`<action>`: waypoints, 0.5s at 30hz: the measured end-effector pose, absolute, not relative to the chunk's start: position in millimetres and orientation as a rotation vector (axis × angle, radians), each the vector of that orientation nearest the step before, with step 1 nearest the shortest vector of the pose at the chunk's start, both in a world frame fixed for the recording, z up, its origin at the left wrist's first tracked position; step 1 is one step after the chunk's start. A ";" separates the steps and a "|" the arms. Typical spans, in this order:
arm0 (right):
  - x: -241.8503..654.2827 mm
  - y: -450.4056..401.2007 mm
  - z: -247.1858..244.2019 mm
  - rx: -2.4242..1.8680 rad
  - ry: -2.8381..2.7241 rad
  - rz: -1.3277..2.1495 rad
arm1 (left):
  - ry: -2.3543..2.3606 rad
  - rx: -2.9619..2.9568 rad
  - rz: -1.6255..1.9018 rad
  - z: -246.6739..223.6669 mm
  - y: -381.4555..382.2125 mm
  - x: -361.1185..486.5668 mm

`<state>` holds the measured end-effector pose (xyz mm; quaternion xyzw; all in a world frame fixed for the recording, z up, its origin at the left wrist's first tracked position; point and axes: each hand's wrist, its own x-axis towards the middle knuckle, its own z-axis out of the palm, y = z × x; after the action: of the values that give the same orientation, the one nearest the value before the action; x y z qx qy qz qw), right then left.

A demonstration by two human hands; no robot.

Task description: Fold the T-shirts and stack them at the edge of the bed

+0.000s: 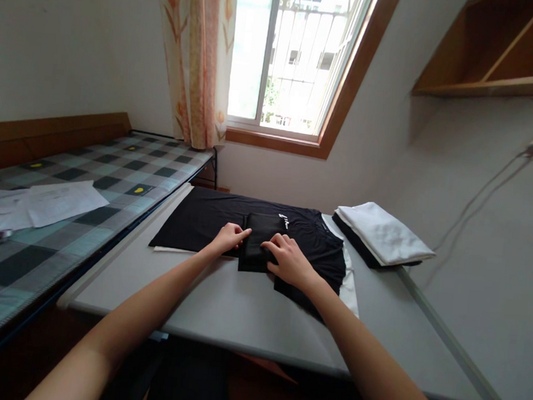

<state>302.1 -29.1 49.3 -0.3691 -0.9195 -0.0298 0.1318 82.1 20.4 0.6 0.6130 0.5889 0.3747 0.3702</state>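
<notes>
A black T-shirt [218,211] with small white lettering is spread flat on the grey table, its neck end to the right. White cloth [349,283] shows from under its right end. On the shirt lies a flat black rectangular piece [260,231], its near edge reaching past the shirt; whether it is cloth or board I cannot tell. Thumb and fingers of my left hand [229,237] pinch its left edge. My right hand [289,259] rests over its right side, fingers bent and fingertips on the surface, thumb apart from them.
Folded white cloth [383,233] lies on black cloth at the table's back right. The grey table [218,305] has a raised rim on its right side. Left of it stands a bed [76,213] with a checked cover and loose papers [61,202]. A wooden shelf [499,84] hangs upper right.
</notes>
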 end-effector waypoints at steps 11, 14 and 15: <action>302.2 -38.3 34.7 -1.023 -2.674 -0.377 | 1.440 1.418 1.179 2.4 10.9 82.7; 309.7 -39.1 30.9 -1.079 -2.629 -0.428 | 1.347 1.427 1.127 2.1 12.7 80.3; 312.4 -39.4 28.7 -1.097 -2.607 -0.432 | 1.330 1.455 1.107 1.9 13.5 79.9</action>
<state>312.4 -39.4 28.7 -0.3797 -0.9022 -0.1495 0.1398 79.9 13.5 1.9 0.5823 0.5320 0.4430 0.4263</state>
